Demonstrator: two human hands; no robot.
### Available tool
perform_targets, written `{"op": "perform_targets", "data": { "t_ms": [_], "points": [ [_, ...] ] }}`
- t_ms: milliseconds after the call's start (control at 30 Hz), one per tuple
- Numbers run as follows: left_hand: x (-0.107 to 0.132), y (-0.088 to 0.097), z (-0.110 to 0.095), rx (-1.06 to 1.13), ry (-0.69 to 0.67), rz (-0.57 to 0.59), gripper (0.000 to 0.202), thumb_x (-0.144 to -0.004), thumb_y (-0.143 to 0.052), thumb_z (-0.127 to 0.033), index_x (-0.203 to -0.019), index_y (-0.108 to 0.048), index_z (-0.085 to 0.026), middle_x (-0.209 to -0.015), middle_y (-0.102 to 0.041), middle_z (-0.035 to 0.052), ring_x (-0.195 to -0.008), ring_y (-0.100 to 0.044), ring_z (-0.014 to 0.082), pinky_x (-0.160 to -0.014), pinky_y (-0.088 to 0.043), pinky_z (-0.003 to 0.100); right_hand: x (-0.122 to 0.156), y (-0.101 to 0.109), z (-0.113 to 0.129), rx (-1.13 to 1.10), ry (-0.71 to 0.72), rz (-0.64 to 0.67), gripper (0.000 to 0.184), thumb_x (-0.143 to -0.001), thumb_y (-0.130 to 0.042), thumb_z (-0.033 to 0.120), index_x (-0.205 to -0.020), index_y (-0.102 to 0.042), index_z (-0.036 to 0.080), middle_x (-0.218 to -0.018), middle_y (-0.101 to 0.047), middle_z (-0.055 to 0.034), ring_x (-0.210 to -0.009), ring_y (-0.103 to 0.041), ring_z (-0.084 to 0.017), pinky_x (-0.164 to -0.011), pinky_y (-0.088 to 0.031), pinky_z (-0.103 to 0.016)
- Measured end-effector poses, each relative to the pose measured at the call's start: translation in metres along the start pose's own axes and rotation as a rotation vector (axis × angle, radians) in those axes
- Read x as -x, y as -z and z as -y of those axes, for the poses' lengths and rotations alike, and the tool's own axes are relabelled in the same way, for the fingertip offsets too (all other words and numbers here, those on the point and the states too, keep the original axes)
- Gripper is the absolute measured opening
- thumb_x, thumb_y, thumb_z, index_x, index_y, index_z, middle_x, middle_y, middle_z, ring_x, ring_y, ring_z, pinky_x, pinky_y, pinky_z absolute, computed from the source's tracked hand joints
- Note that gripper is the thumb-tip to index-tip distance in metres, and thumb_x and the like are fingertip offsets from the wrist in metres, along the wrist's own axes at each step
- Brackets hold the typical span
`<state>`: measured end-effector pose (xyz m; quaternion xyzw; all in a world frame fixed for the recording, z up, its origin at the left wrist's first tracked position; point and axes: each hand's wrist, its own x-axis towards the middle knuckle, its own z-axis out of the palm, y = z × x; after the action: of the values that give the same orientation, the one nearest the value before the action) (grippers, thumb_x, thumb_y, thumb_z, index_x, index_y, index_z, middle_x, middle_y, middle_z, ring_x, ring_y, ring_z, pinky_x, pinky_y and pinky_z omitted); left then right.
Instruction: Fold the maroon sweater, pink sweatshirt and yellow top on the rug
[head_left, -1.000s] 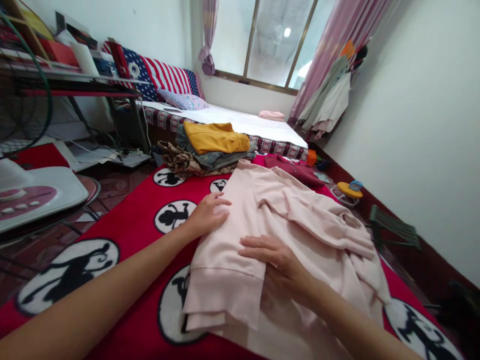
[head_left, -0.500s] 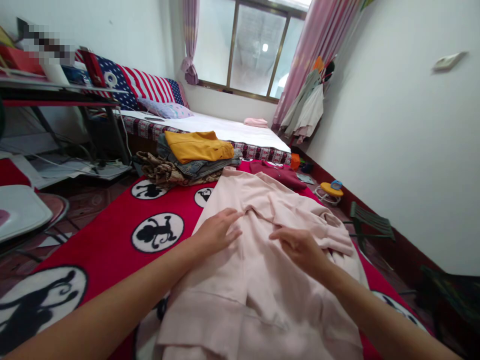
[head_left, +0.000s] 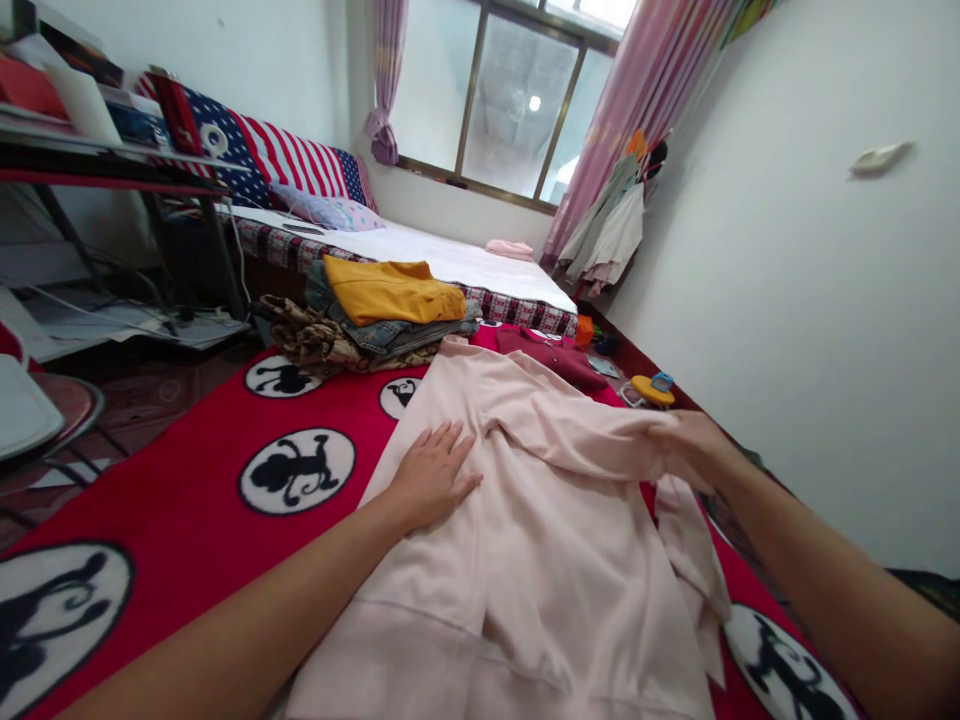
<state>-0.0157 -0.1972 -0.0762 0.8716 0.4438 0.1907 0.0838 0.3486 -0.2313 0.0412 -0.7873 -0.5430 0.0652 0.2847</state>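
Note:
A pale pink sweatshirt point(head_left: 540, 540) lies spread on a red blanket point(head_left: 202, 470) printed with black-and-white monkey circles. My left hand point(head_left: 431, 478) rests flat on its left side, fingers stretched out. My right hand point(head_left: 686, 440) is closed on the pink sleeve at the garment's right edge and holds it pulled out to the right. The sleeve's loose end hangs down below that hand.
A stack of folded clothes point(head_left: 375, 315) topped by a yellow garment sits beyond the sweatshirt, with a dark red garment point(head_left: 551, 355) beside it. A bed point(head_left: 450, 260) runs under the window. A desk point(head_left: 97, 170) stands left; a yellow toy point(head_left: 651, 390) lies by the right wall.
My right hand has moved from the middle of the sweatshirt out to the right, drawing the sleeve with it. My left hand has stayed on the left side and flattened.

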Motion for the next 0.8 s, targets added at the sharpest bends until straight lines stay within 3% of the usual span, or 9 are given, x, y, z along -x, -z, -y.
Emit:
{"op": "perform_targets", "data": {
  "t_ms": [100,167,300,367,467,533,633,800],
  "points": [
    [-0.002,0.001,0.002,0.138,0.021,-0.038,0.056,-0.092,-0.048,-0.046,-0.138,-0.05,-0.015,-0.151,-0.039,0.0171,-0.142,-0.032,0.0293,-0.117,-0.021,0.047,-0.009,0.023,0.051,-0.403,-0.092,-0.104,0.01,-0.07,-0.057,0.01,-0.076,-0.064,0.014,-0.07,-0.065,-0.0093,-0.057,-0.058,-0.016,-0.054,-0.043,-0.027],
    [-0.004,0.004,0.007,0.37,0.075,-0.151,0.053,-0.093,-0.044,-0.044,-0.137,-0.051,-0.014,-0.148,-0.044,0.0157,-0.14,-0.036,0.0259,-0.117,-0.024,0.043,0.002,0.031,0.095,-0.506,-0.021,-0.103,0.017,-0.066,-0.059,0.008,-0.081,-0.063,0.016,-0.071,-0.064,-0.0054,-0.057,-0.057,-0.014,-0.054,-0.043,-0.026],
    [-0.01,0.018,0.023,1.067,0.34,-0.456,0.049,-0.095,-0.038,-0.048,-0.133,-0.049,-0.018,-0.141,-0.05,0.0138,-0.132,-0.047,0.0226,-0.105,-0.042,0.037,0.064,0.012,0.176,-0.439,0.347,0.165,0.028,-0.061,-0.066,0.014,-0.089,-0.064,0.016,-0.072,-0.062,0.0002,-0.059,-0.054,-0.014,-0.051,-0.041,-0.023],
    [-0.012,0.026,0.032,1.389,0.477,-0.491,0.052,-0.093,-0.043,-0.053,-0.131,-0.049,-0.018,-0.135,-0.053,0.0158,-0.119,-0.057,0.024,-0.091,-0.052,0.035,0.101,-0.012,0.201,-0.376,0.516,0.337,0.024,-0.066,-0.064,0.015,-0.09,-0.063,0.016,-0.073,-0.06,0.0016,-0.063,-0.054,-0.013,-0.054,-0.04,-0.022],
    [-0.012,0.038,0.045,1.634,0.549,-0.406,0.059,-0.086,-0.054,-0.058,-0.129,-0.05,-0.018,-0.116,-0.064,0.0138,-0.095,-0.067,0.0223,-0.077,-0.055,0.032,0.144,-0.052,0.216,-0.273,0.626,0.523,0.023,-0.07,-0.065,0.017,-0.093,-0.064,0.016,-0.079,-0.063,-0.0003,-0.071,-0.056,-0.014,-0.062,-0.042,-0.023],
    [-0.011,0.044,0.051,1.65,0.566,-0.299,0.064,-0.08,-0.061,-0.059,-0.128,-0.05,-0.019,-0.104,-0.068,0.0104,-0.085,-0.068,0.0221,-0.074,-0.055,0.032,0.161,-0.074,0.215,-0.241,0.637,0.639,0.042,-0.071,-0.072,0.027,-0.111,-0.063,0.016,-0.096,-0.067,-0.0055,-0.082,-0.059,-0.018,-0.069,-0.044,-0.025],
    [-0.008,0.05,0.057,1.513,0.551,-0.184,0.073,-0.068,-0.074,-0.053,-0.129,-0.051,-0.019,-0.099,-0.069,0.0082,-0.088,-0.067,0.0239,-0.078,-0.053,0.034,0.17,-0.094,0.207,-0.292,0.598,0.873,0.072,-0.069,-0.079,0.045,-0.132,-0.056,0.016,-0.108,-0.069,-0.0099,-0.091,-0.063,-0.021,-0.075,-0.047,-0.027],
    [-0.018,0.053,0.067,1.149,0.445,-0.159,0.074,-0.058,-0.08,-0.048,-0.12,-0.061,-0.012,-0.102,-0.068,0.01,-0.101,-0.063,0.0257,-0.084,-0.047,0.032,0.158,-0.108,0.189,-0.408,0.573,1.125,0.049,-0.074,-0.075,0.05,-0.111,-0.072,0.018,-0.091,-0.073,-0.0054,-0.076,-0.065,-0.015,-0.069,-0.046,-0.021]
  ]
}}
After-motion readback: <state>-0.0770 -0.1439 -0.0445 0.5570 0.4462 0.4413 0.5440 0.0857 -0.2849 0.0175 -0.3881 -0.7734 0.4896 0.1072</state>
